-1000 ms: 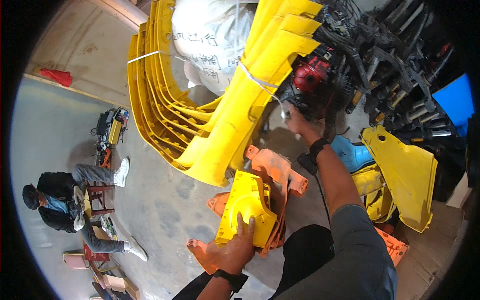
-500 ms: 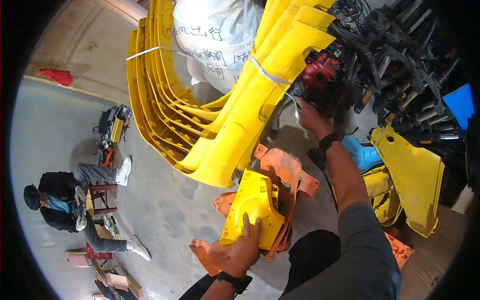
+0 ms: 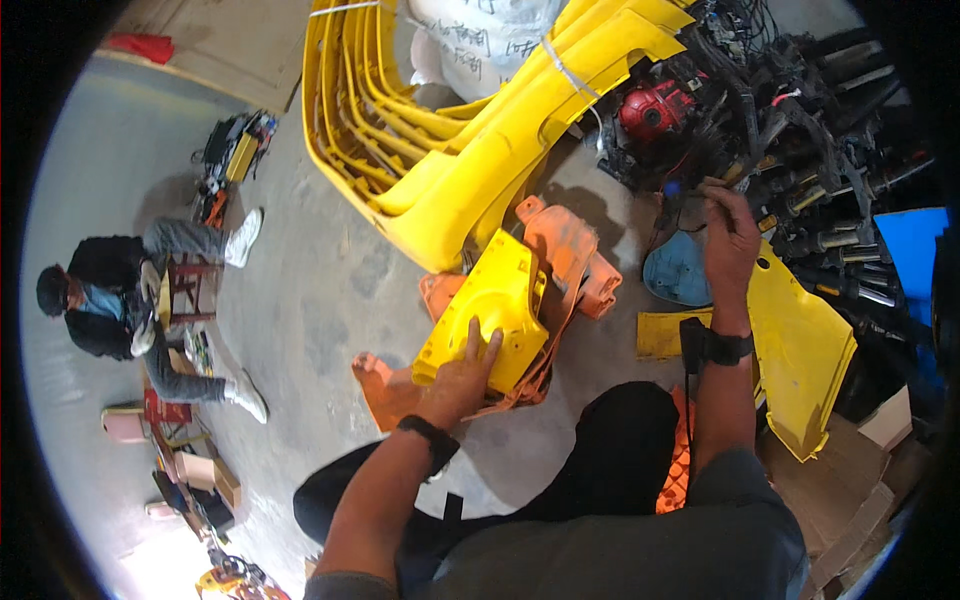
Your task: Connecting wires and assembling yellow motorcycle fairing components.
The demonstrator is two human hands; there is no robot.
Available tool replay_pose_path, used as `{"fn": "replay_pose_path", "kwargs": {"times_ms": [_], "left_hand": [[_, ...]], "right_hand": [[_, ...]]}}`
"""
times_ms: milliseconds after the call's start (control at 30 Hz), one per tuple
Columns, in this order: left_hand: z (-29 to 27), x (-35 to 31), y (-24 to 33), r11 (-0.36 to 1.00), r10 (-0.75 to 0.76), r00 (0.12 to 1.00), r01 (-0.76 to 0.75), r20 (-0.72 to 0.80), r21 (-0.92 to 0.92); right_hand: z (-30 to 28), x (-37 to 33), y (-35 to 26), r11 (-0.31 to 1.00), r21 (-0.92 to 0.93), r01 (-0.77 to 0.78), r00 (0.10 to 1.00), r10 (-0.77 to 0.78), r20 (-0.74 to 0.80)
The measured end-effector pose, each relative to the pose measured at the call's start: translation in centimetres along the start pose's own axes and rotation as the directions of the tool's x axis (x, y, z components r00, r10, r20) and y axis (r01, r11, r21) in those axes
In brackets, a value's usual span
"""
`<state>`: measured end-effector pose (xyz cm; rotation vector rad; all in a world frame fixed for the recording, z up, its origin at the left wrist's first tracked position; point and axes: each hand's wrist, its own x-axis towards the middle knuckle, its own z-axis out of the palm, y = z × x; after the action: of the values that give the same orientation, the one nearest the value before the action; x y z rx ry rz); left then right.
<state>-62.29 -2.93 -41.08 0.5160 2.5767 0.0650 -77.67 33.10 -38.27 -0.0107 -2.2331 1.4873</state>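
My left hand (image 3: pixel 460 385) lies with its fingers spread on a yellow plastic panel (image 3: pixel 510 285). That panel rests on several orange plastic panels (image 3: pixel 565 240) on the floor. Bent at the fingers, my right hand (image 3: pixel 733 245) is raised over the right side, near a pile of dark metal parts. Its fingertips are closed around something thin and dark that I cannot make out; a small blue spot shows beside them. Ahead stands a stack of long curved yellow panels (image 3: pixel 450 195), bound with a white strap (image 3: pixel 570 68).
A light blue piece (image 3: pixel 678 270) and a large yellow panel (image 3: pixel 800 350) lie right, near cardboard (image 3: pixel 835 480). A red rounded part (image 3: pixel 652 110) sits by the dark shock absorbers (image 3: pixel 850 240). At left a seated person (image 3: pixel 110 290) works beside boxes. A white sack (image 3: pixel 490 45) stands behind the stack.
My right hand has left the yellow stack's strap end and moved right and back toward me. My left hand stays on the yellow panel. The whole view has shifted.
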Motion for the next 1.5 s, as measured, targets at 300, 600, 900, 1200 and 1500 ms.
{"fn": "replay_pose_path", "kwargs": {"times_ms": [300,600,900,1200,1500], "left_hand": [[-0.3,0.5,-0.3,0.981,0.140,0.988,-0.129,-0.064,0.144],[-2.0,-1.1,0.2,0.989,0.098,0.995,-0.097,-0.004,0.110],[-1.2,-2.4,-0.9,0.998,-0.030,1.000,0.030,-0.003,0.052],[0.7,-3.3,-2.2,0.999,-0.043,0.996,0.041,-0.080,-0.023],[0.2,-3.8,-4.7,0.997,0.030,0.989,-0.040,-0.147,-0.063]], "right_hand": [[0.3,-3.3,-7.3,0.982,0.112,0.151,0.988,-0.154,0.013],[7.2,-8.2,-13.1,0.862,0.494,-0.115,0.959,-0.033,0.281],[7.8,-9.1,-15.1,0.886,0.462,-0.034,0.915,-0.159,0.372],[7.8,-9.7,-16.8,0.869,0.492,-0.058,0.941,-0.117,0.316],[7.7,-9.0,-18.9,0.791,0.607,0.083,0.960,-0.227,0.164]]}}
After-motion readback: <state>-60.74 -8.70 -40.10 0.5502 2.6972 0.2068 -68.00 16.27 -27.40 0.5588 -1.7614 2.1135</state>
